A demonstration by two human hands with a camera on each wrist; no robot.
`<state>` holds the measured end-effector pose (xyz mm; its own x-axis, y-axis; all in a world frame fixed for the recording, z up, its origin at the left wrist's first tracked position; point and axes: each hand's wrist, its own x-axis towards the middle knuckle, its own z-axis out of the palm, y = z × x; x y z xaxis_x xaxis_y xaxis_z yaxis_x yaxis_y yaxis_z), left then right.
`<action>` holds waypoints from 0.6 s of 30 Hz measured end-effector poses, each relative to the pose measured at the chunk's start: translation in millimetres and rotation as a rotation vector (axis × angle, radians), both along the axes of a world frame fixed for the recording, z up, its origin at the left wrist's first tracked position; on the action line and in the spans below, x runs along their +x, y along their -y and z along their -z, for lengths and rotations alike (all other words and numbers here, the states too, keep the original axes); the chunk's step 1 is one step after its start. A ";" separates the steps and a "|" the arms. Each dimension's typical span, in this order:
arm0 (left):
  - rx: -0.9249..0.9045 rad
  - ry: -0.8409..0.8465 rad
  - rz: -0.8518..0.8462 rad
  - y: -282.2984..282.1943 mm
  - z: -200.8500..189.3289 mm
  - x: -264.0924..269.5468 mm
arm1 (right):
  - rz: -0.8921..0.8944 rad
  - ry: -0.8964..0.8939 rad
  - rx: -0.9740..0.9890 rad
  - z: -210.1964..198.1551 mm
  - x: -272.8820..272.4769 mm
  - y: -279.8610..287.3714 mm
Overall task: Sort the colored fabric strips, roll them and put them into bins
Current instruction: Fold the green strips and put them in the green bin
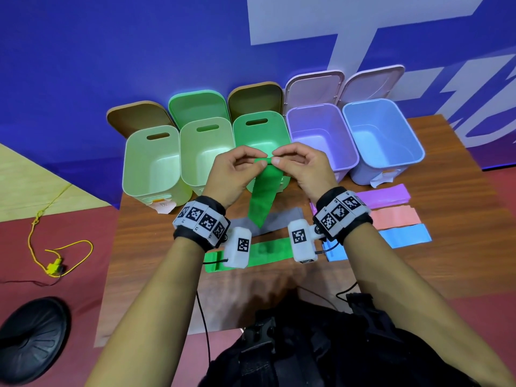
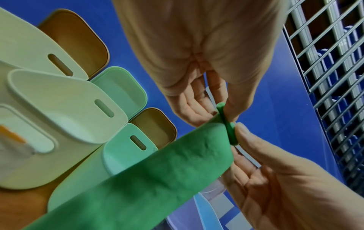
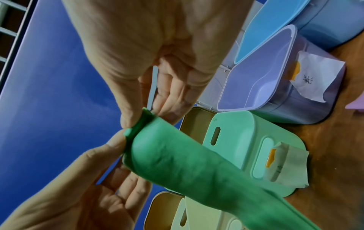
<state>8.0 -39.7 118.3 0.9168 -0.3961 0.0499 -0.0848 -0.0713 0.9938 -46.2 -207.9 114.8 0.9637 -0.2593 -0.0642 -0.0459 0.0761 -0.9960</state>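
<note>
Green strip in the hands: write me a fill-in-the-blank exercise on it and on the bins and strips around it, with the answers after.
1. Both hands, the left hand and the right hand, pinch the top end of the ____ strip.
2. The row of bins counts ____ in all.
3. Every bin's lid stands ____.
4. On the table, the pink strip lies between the purple strip and the ____ one.

Missing words: green; five; open; blue
</note>
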 end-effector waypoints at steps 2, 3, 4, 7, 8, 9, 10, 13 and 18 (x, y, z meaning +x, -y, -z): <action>0.013 0.018 0.004 -0.5 -0.1 -0.1 | 0.003 0.003 -0.022 -0.1 0.4 -0.6; 0.016 0.023 0.001 -0.8 0.1 0.0 | 0.004 0.006 -0.030 -0.5 0.5 -0.5; 0.016 0.023 -0.002 -1.2 0.2 0.1 | 0.004 0.009 -0.034 -1.0 0.3 -0.6; -0.003 -0.017 -0.004 -1.5 -0.1 -0.3 | 0.005 0.021 -0.040 -2.4 0.2 -0.3; -0.011 -0.034 -0.007 -1.3 -0.4 -0.8 | 0.008 0.021 -0.040 -2.8 -0.1 -0.3; -0.016 -0.041 -0.011 -1.0 -0.6 -1.4 | 0.010 0.018 -0.039 -3.2 -0.3 -0.5; -0.015 -0.038 -0.015 -0.8 -0.7 -1.9 | 0.012 0.016 -0.038 -3.6 -0.6 -0.7; -0.013 -0.012 -0.013 -0.8 0.3 -1.4 | 0.008 0.020 -0.033 -3.5 -1.4 -0.1; -0.023 0.003 -0.033 0.2 -0.1 -1.2 | 0.011 -0.001 -0.022 -1.0 -2.9 -0.9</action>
<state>6.8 -39.8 118.4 0.9293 -0.3644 0.0610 -0.0856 -0.0517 0.9950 -49.1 -206.9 115.8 0.9607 -0.2713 -0.0593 -0.0461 0.0548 -0.9974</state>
